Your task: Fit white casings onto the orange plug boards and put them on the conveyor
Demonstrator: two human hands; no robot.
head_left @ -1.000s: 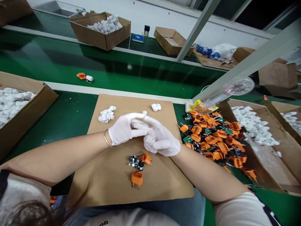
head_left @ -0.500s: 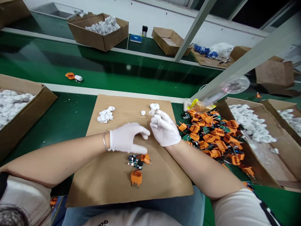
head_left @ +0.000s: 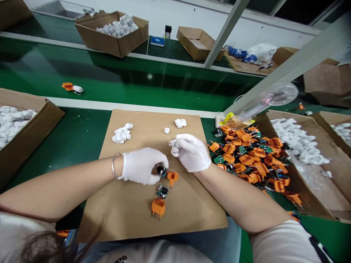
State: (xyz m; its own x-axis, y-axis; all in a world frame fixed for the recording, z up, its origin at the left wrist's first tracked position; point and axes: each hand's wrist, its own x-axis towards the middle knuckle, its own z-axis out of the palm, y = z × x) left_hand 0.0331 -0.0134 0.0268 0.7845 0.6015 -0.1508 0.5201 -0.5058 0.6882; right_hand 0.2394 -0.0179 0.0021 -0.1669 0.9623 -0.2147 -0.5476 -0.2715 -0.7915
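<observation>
Left hand (head_left: 144, 165) lower, curled around board (head_left: 163, 173)

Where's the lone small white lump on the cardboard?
Head view: lump near the far edge of the cardboard, between two white clumps, nearer the right one, beyond the right hand.

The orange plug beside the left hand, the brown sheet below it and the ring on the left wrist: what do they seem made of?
Orange plug: probably moulded plastic; evenly coloured, with crisp edges.
Brown sheet: likely cardboard, being matt, plain brown and flat.
Ring: apparently metal, since it looks silvery and shiny; plating cannot be ruled out.
</observation>
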